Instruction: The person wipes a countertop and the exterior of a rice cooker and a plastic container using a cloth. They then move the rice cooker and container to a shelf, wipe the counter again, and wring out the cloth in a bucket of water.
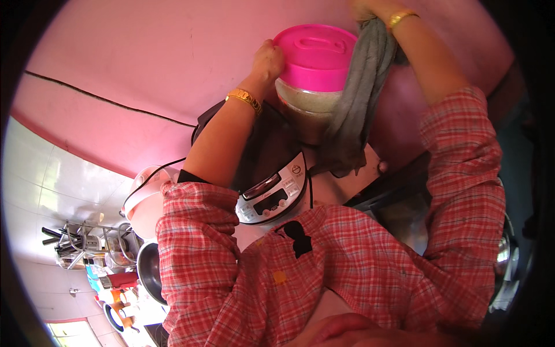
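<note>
A clear jar [303, 102] with a bright pink lid [318, 58] stands behind a dark rice cooker [273, 147], close to a pink wall. My left hand [269, 63] grips the side of the lid at its left edge. At the top right, my right hand [370, 9] clutches the upper end of a grey cloth [366, 82]. The cloth hangs down along the jar's right side and covers part of it; its lower end reaches the surface beside the cooker. Pale contents show through the jar wall, too unclear to name.
Left of the cooker is a pale kettle-like appliance [145, 204], with a dark pan [149, 269] below it. A wire rack [91, 243] holds utensils and jars at the far left. A black cord [108, 99] runs along the wall [143, 47] to the cooker.
</note>
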`<move>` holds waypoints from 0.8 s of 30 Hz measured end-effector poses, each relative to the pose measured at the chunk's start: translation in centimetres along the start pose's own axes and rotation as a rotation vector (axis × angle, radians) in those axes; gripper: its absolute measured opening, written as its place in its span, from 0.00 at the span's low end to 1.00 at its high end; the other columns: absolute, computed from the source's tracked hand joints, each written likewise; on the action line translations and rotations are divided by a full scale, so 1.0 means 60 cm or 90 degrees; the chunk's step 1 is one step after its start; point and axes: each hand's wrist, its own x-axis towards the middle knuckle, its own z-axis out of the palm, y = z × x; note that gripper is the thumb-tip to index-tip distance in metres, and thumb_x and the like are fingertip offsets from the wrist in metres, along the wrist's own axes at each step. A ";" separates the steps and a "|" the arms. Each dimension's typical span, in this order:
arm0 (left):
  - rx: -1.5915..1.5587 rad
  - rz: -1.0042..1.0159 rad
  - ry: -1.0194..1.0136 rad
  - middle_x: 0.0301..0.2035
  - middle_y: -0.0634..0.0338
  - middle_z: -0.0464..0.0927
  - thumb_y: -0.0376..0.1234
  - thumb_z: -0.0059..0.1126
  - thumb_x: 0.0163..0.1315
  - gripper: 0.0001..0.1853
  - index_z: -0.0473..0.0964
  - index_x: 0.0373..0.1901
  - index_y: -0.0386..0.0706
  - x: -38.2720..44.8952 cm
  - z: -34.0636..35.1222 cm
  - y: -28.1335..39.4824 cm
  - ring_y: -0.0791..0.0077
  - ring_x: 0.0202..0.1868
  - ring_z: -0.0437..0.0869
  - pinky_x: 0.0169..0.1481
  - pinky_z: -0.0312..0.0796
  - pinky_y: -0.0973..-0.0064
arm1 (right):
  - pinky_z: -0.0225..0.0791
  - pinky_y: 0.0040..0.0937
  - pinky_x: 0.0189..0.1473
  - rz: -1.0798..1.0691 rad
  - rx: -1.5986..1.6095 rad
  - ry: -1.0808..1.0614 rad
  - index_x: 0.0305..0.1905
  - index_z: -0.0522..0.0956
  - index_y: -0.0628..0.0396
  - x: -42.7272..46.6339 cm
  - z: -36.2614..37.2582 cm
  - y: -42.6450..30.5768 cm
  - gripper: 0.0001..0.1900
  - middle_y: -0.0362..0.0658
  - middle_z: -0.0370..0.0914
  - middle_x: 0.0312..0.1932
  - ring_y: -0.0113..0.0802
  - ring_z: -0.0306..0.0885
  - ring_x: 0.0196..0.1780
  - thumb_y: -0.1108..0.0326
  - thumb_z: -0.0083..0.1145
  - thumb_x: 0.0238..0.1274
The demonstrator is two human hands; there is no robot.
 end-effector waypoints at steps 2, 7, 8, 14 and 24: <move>0.051 0.034 -0.021 0.48 0.47 0.77 0.33 0.37 0.62 0.24 0.69 0.57 0.31 0.001 0.000 0.005 0.63 0.49 0.77 0.54 0.70 0.72 | 0.73 0.46 0.47 -0.017 0.021 -0.005 0.36 0.86 0.51 -0.011 -0.024 -0.007 0.14 0.51 0.83 0.41 0.48 0.81 0.45 0.55 0.61 0.49; 0.090 0.013 0.016 0.49 0.43 0.78 0.33 0.37 0.62 0.24 0.69 0.56 0.30 -0.001 -0.004 0.021 0.58 0.51 0.78 0.55 0.70 0.70 | 0.74 0.48 0.42 -0.097 0.120 0.232 0.30 0.86 0.53 0.020 0.001 -0.115 0.12 0.51 0.83 0.34 0.48 0.82 0.40 0.57 0.59 0.50; 0.117 0.010 0.029 0.49 0.41 0.78 0.33 0.36 0.62 0.24 0.70 0.56 0.29 -0.003 -0.006 0.024 0.57 0.52 0.78 0.56 0.70 0.69 | 0.74 0.48 0.40 -0.079 0.125 0.233 0.30 0.85 0.54 0.032 0.012 -0.132 0.11 0.52 0.83 0.32 0.48 0.82 0.38 0.59 0.58 0.50; 0.126 0.019 0.069 0.50 0.38 0.77 0.34 0.35 0.62 0.25 0.70 0.57 0.31 -0.013 -0.007 0.034 0.50 0.55 0.78 0.60 0.68 0.66 | 0.75 0.46 0.36 -0.216 0.104 0.319 0.27 0.85 0.54 0.112 0.044 -0.153 0.08 0.52 0.82 0.28 0.50 0.82 0.34 0.64 0.58 0.47; 0.092 -0.044 0.023 0.51 0.40 0.77 0.36 0.36 0.63 0.26 0.68 0.60 0.32 -0.030 -0.015 0.057 0.52 0.57 0.76 0.61 0.67 0.68 | 0.76 0.45 0.43 -0.031 0.009 0.122 0.37 0.85 0.57 0.110 0.065 -0.099 0.11 0.53 0.83 0.39 0.48 0.83 0.44 0.67 0.55 0.55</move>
